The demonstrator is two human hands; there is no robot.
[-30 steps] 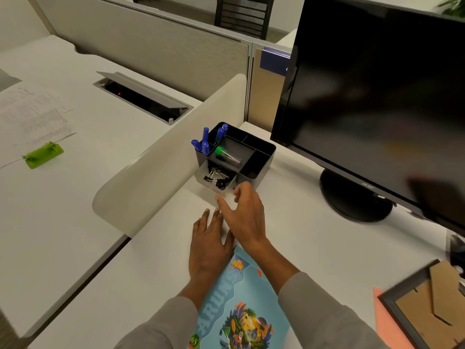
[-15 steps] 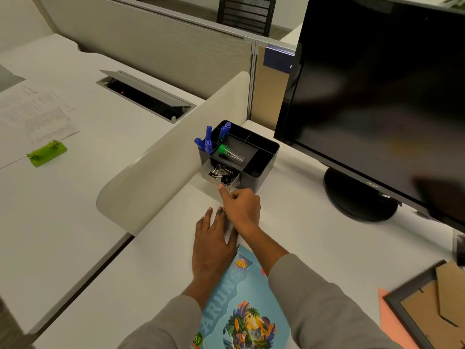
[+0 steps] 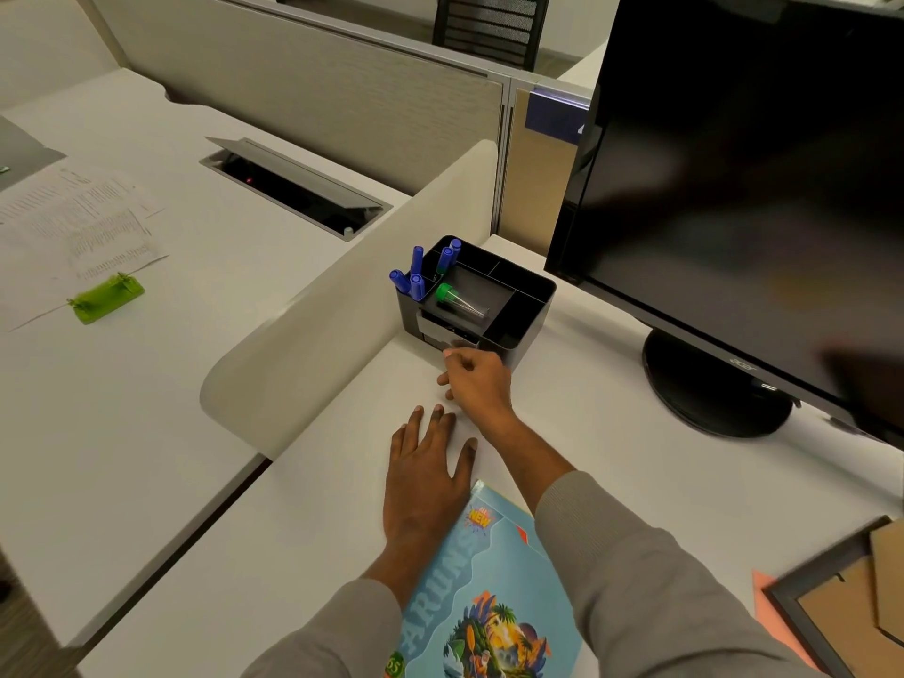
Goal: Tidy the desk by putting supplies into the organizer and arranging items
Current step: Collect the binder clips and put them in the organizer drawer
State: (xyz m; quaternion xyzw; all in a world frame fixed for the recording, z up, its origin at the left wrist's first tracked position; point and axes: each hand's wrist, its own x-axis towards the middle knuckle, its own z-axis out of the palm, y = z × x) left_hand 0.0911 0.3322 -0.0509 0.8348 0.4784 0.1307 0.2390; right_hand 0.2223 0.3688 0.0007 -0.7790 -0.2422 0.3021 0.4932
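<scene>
Right up against the organizer's front, the right hand (image 3: 477, 379) has its fingers curled into a loose fist with nothing visible in them, one fingertip touching the little silver-fronted drawer (image 3: 437, 329). That drawer is pushed almost all the way in now. A second ago it stuck out and you could see the metal binder clips inside; they're hidden now, and the hand covers the drawer's lower right corner.

The left hand (image 3: 425, 474) lies flat on the smooth white desk (image 3: 611, 433), fingers straight and slightly spread, same spot as before, wrist just beside the corner of a glossy blue illustrated booklet (image 3: 489, 599) whose bottom is cut off.

The organizer itself, a boxy black plastic desk organizer (image 3: 531, 310), sits just beside a rounded beige divider panel (image 3: 337, 315). Blue capped pens (image 3: 416, 278) stand in its back-left slots, and a clear tube with a green cap (image 3: 457, 301) lies in the shallow middle tray.

A big black monitor (image 3: 734, 188) fills the right side, its screen dark and partly out of frame. At bottom right sits a dark picture frame with a cardboard back (image 3: 831, 609), only partly in view, on top of an orange sheet (image 3: 762, 592). On the neighbouring desk there's a lime-green plastic thing (image 3: 105, 297) on printed papers (image 3: 73, 222), too small to identify.
</scene>
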